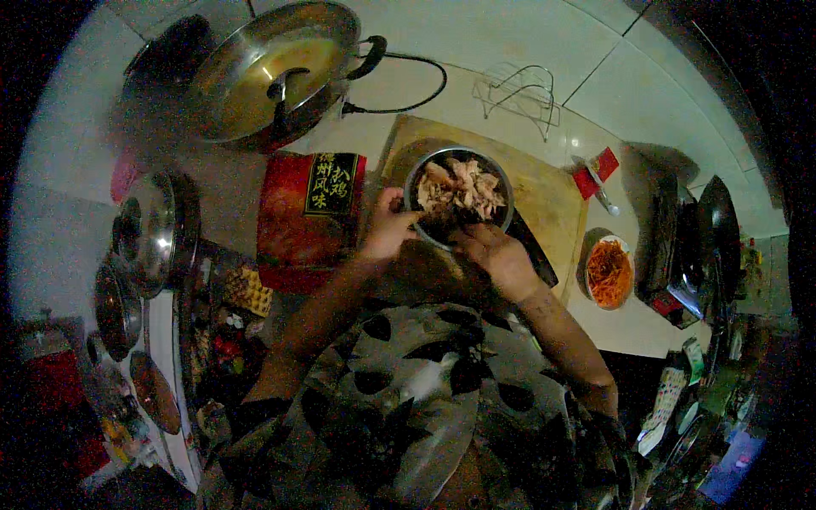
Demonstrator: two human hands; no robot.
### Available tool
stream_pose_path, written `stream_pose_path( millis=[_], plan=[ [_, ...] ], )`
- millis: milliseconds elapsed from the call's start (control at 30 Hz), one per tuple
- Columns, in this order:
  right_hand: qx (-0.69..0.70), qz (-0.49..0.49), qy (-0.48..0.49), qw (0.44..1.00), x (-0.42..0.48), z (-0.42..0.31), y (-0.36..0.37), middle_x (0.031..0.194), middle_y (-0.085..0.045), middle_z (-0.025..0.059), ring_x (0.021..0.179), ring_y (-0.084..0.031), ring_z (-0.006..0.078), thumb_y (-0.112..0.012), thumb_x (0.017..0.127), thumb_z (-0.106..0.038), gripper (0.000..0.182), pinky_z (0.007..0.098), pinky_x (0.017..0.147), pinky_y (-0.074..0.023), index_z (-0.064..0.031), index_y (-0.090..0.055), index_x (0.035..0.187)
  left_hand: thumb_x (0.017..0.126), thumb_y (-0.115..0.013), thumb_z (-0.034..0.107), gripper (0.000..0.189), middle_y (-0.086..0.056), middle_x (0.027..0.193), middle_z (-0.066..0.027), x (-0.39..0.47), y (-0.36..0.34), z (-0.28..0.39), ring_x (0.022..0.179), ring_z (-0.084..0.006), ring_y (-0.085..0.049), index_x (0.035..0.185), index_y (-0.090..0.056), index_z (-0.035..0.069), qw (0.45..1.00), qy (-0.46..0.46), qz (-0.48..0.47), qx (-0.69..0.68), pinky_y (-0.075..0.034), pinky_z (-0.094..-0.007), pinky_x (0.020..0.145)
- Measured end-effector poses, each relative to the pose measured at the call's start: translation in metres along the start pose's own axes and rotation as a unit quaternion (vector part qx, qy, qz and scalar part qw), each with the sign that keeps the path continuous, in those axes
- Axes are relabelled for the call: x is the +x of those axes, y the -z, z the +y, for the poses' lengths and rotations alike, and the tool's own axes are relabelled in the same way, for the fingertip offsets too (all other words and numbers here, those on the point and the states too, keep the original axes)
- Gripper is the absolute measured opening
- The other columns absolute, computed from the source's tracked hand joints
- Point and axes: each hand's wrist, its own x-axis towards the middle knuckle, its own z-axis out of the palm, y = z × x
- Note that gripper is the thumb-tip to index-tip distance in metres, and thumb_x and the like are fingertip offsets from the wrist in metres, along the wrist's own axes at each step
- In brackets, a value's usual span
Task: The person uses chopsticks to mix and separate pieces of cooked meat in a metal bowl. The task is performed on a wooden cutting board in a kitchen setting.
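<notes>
A round metal bowl holds pieces of pale, torn cooked meat, which looks like chicken. It stands on a wooden cutting board. My left hand grips the bowl's left rim, thumb towards the inside. At the lower right, the fingers of my right hand reach over the rim into the bowl; their tips are in shadow, so whether they pinch any meat is unclear. A dark flat blade, probably a cleaver, lies partly hidden beside the bowl and behind my right hand.
Left of the board lies a red food package bearing writing. Beyond it stands a large pan of liquid with a ladle. A power cord and wire rack lie behind. Rightward are a red packet and a dish of shredded carrot.
</notes>
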Motion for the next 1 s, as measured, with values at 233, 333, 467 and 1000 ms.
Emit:
stream_pose_path(
  millis=[233, 333, 467, 1000],
  plan=[
    [0.214, 0.086, -0.045, 0.972, 0.010, -0.012, 0.117, 0.083, -0.061, 0.0105, 0.080, -0.060, 0.0250, -0.056, 0.086, -0.013, 0.013, 0.0303, 0.071, -0.0484, -0.0019, -0.060, 0.092, 0.075, -0.059, -0.005, 0.049, -0.045, 0.110, -0.0115, 0.006, 0.011, -0.016, 0.086, -0.0298, -0.059, 0.115, -0.037, 0.011, 0.995, -0.006, -0.055, -0.086, -0.058, -0.0419, 0.056],
    [0.305, 0.182, -0.283, 0.891, -0.011, 0.019, 0.097, 0.079, -0.060, 0.0089, 0.080, -0.061, 0.0195, -0.049, 0.092, -0.019, 0.023, 0.0292, 0.069, -0.0478, 0.0020, -0.058, 0.091, 0.075, -0.059, -0.005, 0.050, -0.044, 0.112, -0.0121, 0.003, 0.005, -0.007, 0.086, -0.0302, -0.059, 0.117, -0.035, 0.010, 0.998, -0.012, -0.043, -0.047, -0.058, -0.0422, 0.056],
    [0.329, 0.254, -0.292, 0.862, 0.002, 0.069, 0.066, 0.080, -0.058, 0.0093, 0.073, -0.062, 0.0204, -0.043, 0.095, -0.031, 0.035, 0.0326, 0.069, -0.0514, 0.0019, -0.054, 0.092, 0.075, -0.060, -0.003, 0.051, -0.043, 0.115, -0.0121, 0.004, 0.000, -0.006, 0.085, -0.0304, -0.059, 0.118, -0.034, 0.009, 0.999, -0.027, -0.026, -0.034, -0.058, -0.0407, 0.055],
    [0.280, 0.149, -0.279, 0.906, -0.030, 0.045, 0.050, 0.095, -0.059, 0.0097, 0.083, -0.059, 0.0175, -0.042, 0.095, -0.019, 0.024, 0.0313, 0.075, -0.0470, 0.0009, -0.056, 0.093, 0.078, -0.063, 0.001, 0.048, -0.042, 0.122, -0.0123, 0.002, 0.009, 0.006, 0.092, -0.0280, -0.059, 0.120, -0.040, 0.011, 0.997, 0.048, -0.047, -0.026, -0.056, -0.0403, 0.062]
  ],
)
